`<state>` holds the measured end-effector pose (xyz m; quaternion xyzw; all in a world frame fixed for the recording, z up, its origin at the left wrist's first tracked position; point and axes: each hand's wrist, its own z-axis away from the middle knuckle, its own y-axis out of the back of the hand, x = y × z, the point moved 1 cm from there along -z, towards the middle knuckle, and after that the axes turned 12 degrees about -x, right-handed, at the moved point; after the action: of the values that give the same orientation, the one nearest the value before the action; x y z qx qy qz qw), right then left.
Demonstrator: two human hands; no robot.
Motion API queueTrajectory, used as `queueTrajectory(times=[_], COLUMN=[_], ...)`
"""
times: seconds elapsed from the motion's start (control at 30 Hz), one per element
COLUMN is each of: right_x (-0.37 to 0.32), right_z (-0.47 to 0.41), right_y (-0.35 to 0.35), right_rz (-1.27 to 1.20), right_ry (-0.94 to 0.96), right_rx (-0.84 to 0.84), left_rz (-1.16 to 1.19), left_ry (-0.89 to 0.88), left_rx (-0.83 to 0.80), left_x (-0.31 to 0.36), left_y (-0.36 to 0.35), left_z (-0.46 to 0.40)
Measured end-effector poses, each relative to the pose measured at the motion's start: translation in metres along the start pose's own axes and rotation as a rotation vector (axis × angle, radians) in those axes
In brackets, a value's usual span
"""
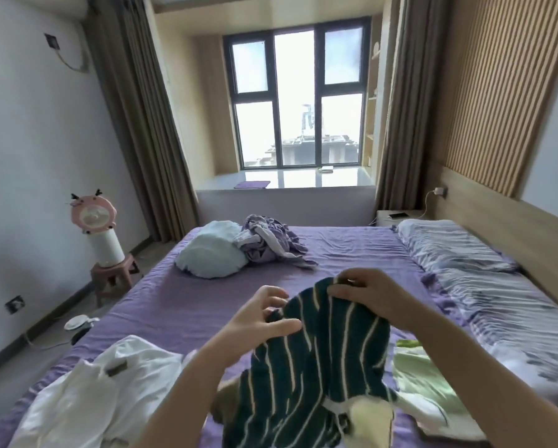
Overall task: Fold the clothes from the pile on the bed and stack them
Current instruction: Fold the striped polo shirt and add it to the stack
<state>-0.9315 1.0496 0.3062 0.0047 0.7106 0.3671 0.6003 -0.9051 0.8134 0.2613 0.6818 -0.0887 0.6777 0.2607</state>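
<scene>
You have the dark green striped garment [316, 350] lifted above the near part of the bed [180, 305]. Your right hand [361, 291] pinches its top edge, and your left hand [261, 315] grips the cloth lower left with fingers part spread. This looks like the opening-out step; next you likely need both corners found, then a flat lay-down. White clothes [103, 389] lie near left, a green piece [423, 370] near right. Open purple sheet lies ahead, before the far pile [268, 240].

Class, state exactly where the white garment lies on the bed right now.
In the head view, the white garment lies crumpled on the purple bed at lower left, beside the left hand and the striped garment.
</scene>
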Motion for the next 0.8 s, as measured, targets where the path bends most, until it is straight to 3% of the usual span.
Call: queueTrajectory(times=[0.1,0.17,0.27,0.4,0.47,0.57,0.67,0.8], right_x=[-0.021,-0.019,0.008,0.058,0.074,0.082,0.070,0.037], right_z=[-0.012,-0.013,0.002,0.033,0.043,0.046,0.041,0.021], right_y=[-0.015,-0.016,-0.009,-0.013,-0.025,-0.032,-0.021,-0.018], right_rz=[0.178,0.230,-0.087,-0.601,-0.673,-0.728,-0.678,-0.342], right_ry=[0.062,0.091,0.067,0.029,-0.028,-0.039,0.038,0.037], right_rx=[-0.114,-0.084,0.053,0.092,0.012,0.057,0.108,0.016], left_rz=[0.078,0.037,-0.038,0.105,0.203,0.184,0.017,-0.035], left_ry=[-0.088,-0.110,-0.036,-0.040,-0.060,-0.063,-0.004,0.022], left_rx=[-0.097,-0.092,-0.013,0.049,0.035,0.009,0.018,-0.096], left_x=[0.016,0.028,0.035,0.036,0.037,0.034,0.030,0.033], left_y=[-0.030,-0.044,-0.050,-0.053,-0.056,-0.053,-0.042,-0.032], left_z=[-0.017,-0.028,-0.040,-0.047,-0.049,-0.047,-0.040,-0.029])
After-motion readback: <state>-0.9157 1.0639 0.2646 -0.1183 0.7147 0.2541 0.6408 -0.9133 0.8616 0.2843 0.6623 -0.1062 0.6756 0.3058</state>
